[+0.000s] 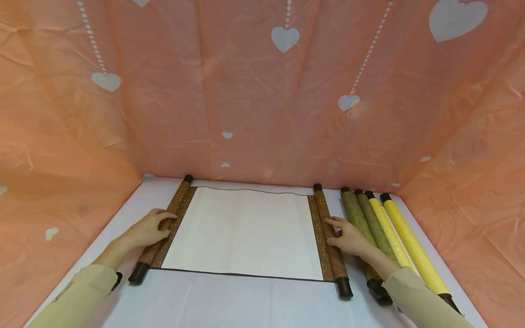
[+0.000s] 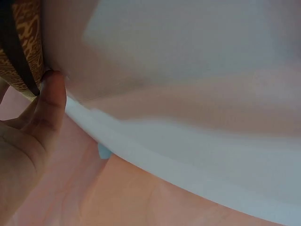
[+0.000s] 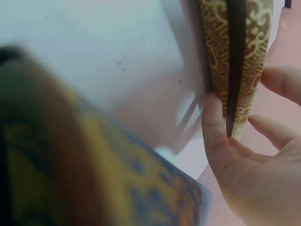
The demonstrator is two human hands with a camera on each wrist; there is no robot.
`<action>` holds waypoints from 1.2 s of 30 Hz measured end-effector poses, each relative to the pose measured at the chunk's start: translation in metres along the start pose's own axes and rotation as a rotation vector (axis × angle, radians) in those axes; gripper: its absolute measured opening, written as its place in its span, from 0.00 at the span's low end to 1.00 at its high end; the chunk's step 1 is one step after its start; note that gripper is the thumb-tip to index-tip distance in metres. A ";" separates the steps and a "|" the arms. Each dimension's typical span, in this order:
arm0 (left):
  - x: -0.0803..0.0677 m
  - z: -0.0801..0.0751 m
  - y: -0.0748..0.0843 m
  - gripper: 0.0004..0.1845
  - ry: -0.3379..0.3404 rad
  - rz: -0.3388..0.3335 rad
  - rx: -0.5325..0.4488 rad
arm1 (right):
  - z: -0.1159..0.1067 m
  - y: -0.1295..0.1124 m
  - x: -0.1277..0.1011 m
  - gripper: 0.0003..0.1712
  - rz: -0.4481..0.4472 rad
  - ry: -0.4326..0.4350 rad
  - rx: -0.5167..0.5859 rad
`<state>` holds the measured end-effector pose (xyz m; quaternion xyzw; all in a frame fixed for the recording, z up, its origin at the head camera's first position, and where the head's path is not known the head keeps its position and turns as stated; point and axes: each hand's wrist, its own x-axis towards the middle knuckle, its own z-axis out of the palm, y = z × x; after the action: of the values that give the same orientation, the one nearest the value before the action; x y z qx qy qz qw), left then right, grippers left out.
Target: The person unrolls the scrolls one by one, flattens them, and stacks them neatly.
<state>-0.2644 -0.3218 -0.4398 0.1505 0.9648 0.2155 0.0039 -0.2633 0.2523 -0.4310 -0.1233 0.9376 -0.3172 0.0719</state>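
Note:
A scroll lies partly unrolled on the white table, its blank white paper between two brown patterned rollers with black end knobs. My left hand grips the left roller near its middle, fingers over it toward the paper. On the other side my right hand holds the right roller between thumb and fingers. In the left wrist view, fingers press at the gold-patterned roller. The right wrist view has the thumb and fingers on either side of the roller.
Two olive-green rolled scrolls and two yellow ones lie side by side at the right, partly under my right forearm. An orange curtain with white hearts encloses the table at the back and sides.

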 end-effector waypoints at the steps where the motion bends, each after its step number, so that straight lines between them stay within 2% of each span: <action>1: -0.001 0.000 0.001 0.26 0.002 0.004 0.007 | 0.000 0.000 -0.001 0.39 0.003 -0.001 -0.001; 5: -0.005 0.000 0.004 0.26 0.001 0.016 0.031 | 0.001 0.000 -0.004 0.39 0.013 0.002 -0.008; 11: -0.011 -0.003 0.012 0.27 0.006 -0.001 0.070 | 0.001 -0.001 -0.008 0.40 -0.019 0.005 -0.002; 18: -0.013 -0.010 0.033 0.28 0.043 0.008 0.070 | -0.004 -0.005 -0.019 0.38 -0.076 0.031 0.035; 21: -0.009 -0.012 0.048 0.28 0.074 0.036 0.041 | -0.009 -0.009 -0.027 0.35 -0.109 0.086 0.009; 26: 0.006 -0.012 0.079 0.28 0.145 0.092 -0.015 | -0.022 -0.013 -0.037 0.29 -0.169 0.229 0.000; 30: 0.022 -0.009 0.112 0.28 0.195 0.132 -0.073 | -0.034 -0.014 -0.045 0.26 -0.213 0.329 0.034; 36: 0.051 0.010 0.169 0.29 0.250 0.220 -0.158 | -0.046 0.000 -0.061 0.28 -0.185 0.408 0.057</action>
<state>-0.2637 -0.1574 -0.3751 0.2266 0.9155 0.3069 -0.1277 -0.2146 0.2964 -0.3911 -0.1399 0.9080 -0.3673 -0.1452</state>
